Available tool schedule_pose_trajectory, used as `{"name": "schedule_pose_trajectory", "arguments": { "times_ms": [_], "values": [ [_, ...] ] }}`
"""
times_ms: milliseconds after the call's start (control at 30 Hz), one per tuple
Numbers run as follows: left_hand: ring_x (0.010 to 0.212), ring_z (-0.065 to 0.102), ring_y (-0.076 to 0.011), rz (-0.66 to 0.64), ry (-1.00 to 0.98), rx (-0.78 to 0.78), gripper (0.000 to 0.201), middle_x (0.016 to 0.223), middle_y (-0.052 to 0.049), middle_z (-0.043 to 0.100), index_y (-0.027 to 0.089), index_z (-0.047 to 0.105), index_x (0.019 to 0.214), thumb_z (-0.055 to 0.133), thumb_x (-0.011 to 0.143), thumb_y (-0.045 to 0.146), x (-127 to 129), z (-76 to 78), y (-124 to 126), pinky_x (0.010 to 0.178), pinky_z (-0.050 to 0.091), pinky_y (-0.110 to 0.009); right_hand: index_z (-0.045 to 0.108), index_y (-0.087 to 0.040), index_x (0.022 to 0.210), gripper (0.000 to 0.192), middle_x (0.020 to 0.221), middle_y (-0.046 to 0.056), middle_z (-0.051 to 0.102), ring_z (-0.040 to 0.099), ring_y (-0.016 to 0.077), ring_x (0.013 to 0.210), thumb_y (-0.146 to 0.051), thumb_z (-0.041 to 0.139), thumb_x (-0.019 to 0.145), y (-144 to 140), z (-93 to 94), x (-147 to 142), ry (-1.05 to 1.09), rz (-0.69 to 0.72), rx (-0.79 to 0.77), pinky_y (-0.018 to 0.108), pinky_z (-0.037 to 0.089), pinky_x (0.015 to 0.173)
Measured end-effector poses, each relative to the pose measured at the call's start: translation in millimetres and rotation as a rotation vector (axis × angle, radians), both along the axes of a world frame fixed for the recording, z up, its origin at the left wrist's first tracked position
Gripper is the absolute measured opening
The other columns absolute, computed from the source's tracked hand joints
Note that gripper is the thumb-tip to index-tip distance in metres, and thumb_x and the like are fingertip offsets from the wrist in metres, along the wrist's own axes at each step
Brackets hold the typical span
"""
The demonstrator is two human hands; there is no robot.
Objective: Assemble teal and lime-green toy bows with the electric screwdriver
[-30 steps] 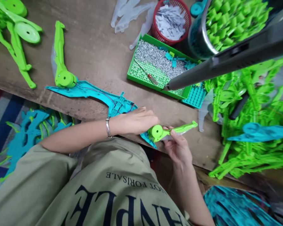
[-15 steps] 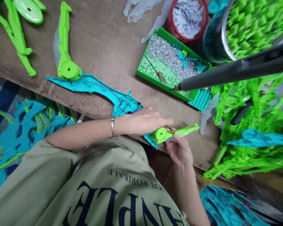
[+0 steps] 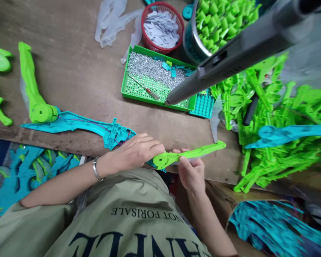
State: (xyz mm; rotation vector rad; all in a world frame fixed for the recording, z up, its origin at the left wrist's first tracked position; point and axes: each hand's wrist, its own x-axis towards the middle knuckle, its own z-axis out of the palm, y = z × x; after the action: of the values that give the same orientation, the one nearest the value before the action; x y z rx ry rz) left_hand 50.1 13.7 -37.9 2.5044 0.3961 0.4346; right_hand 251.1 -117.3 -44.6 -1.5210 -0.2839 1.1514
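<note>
Green plastic limb (image 3: 188,156) now tilted flatter

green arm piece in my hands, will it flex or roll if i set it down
The green arm piece looks like thin moulded plastic, so probably light and fairly stiff, with slight flex along its narrow end. It seems flat with a round hub, so it would likely lie still on the table, not roll.
</note>
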Motion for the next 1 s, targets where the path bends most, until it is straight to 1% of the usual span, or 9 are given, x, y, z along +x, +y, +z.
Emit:
{"name": "schedule_pose_trajectory", "arguments": {
  "times_ms": [133,233,333,433,567,667,767,900,1000],
  "values": [
    [0.087,0.066,-0.0164,0.001,-0.122,0.103,0.02,0.112,-0.005,0.076,0.02,0.063,0.106,0.044,0.106,0.014,-6.4,0.7,-3.0,0.078,0.044,-0.032,0.07,-0.024,0.096,0.037,0.092,0.005,0.082,0.078,0.0213,0.084,-0.035,0.093,0.068,-9.3,6.5,-6.8,-0.071,-0.015,0.039,0.039,0.063,0.084],
    [0.084,0.065,-0.0152,0.008,-0.164,0.16,0.019,0.115,-0.004,0.077,0.02,0.064,0.102,0.046,0.106,0.016,-8.9,3.0,-2.9,0.075,0.045,-0.032,0.069,-0.025,0.1,0.037,0.098,0.006,0.082,0.078,0.0218,0.091,-0.027,0.091,0.07,-17.8,7.7,-8.2,-0.102,-0.001,0.045,0.038,0.063,0.085],
    [0.087,0.067,-0.0151,0.002,-0.149,0.168,0.023,0.116,-0.005,0.078,0.02,0.065,0.099,0.044,0.106,0.015,-10.7,5.8,-2.1,0.076,0.047,-0.032,0.069,-0.025,0.104,0.036,0.104,0.007,0.081,0.078,0.0241,0.098,-0.024,0.088,0.074,-25.1,7.0,-9.2,-0.136,0.016,0.049,0.039,0.064,0.083],
    [0.092,0.07,-0.0154,-0.025,-0.131,0.148,0.025,0.118,-0.006,0.078,0.019,0.065,0.099,0.041,0.107,0.015,-12.7,7.8,-1.3,0.078,0.05,-0.033,0.07,-0.025,0.107,0.036,0.104,0.008,0.081,0.078,0.0265,0.101,-0.023,0.087,0.075,-29.3,6.8,-11.5,-0.197,0.027,0.063,0.041,0.065,0.084],
    [0.094,0.071,-0.0166,-0.034,-0.152,0.164,0.02,0.119,-0.006,0.078,0.02,0.064,0.098,0.046,0.106,0.017,-14.5,9.3,-0.7,0.077,0.051,-0.033,0.073,-0.025,0.103,0.031,0.101,0.006,0.081,0.078,0.0242,0.099,-0.02,0.087,0.075,-28.1,9.5,-15.1,-0.287,0.051,0.14,0.038,0.065,0.087],
    [0.097,0.071,-0.0168,-0.04,-0.158,0.177,0.014,0.119,-0.005,0.078,0.021,0.063,0.099,0.051,0.105,0.018,-14.3,10.2,-0.3,0.077,0.051,-0.033,0.075,-0.025,0.097,0.024,0.097,0.005,0.081,0.079,0.0223,0.093,-0.019,0.086,0.077,-23.2,13.0,-16.2,-0.343,0.076,0.212,0.035,0.066,0.084],
    [0.097,0.072,-0.0163,-0.038,-0.165,0.182,0.012,0.119,-0.005,0.078,0.021,0.063,0.103,0.052,0.104,0.017,-13.5,10.8,0.0,0.078,0.051,-0.032,0.075,-0.024,0.095,0.023,0.093,0.005,0.081,0.08,0.0232,0.088,-0.023,0.087,0.076,-20.1,13.7,-15.6,-0.383,0.081,0.252,0.036,0.068,0.081],
    [0.093,0.072,-0.016,-0.023,-0.172,0.182,0.011,0.117,-0.005,0.078,0.019,0.061,0.105,0.05,0.105,0.016,-12.7,8.9,0.2,0.076,0.05,-0.032,0.072,-0.022,0.098,0.025,0.094,0.008,0.082,0.08,0.0254,0.086,-0.03,0.086,0.078,-21.9,6.7,-13.3,-0.363,0.117,0.204,0.039,0.068,0.077],
    [0.094,0.072,-0.016,-0.001,-0.136,0.166,0.015,0.117,-0.006,0.078,0.019,0.06,0.109,0.045,0.106,0.015,-11.9,3.5,-0.5,0.078,0.052,-0.032,0.07,-0.022,0.102,0.031,0.095,0.008,0.082,0.08,0.0244,0.089,-0.034,0.086,0.078,-19.2,-0.4,-11.6,-0.252,0.089,0.12,0.038,0.067,0.079]
  ]
}}
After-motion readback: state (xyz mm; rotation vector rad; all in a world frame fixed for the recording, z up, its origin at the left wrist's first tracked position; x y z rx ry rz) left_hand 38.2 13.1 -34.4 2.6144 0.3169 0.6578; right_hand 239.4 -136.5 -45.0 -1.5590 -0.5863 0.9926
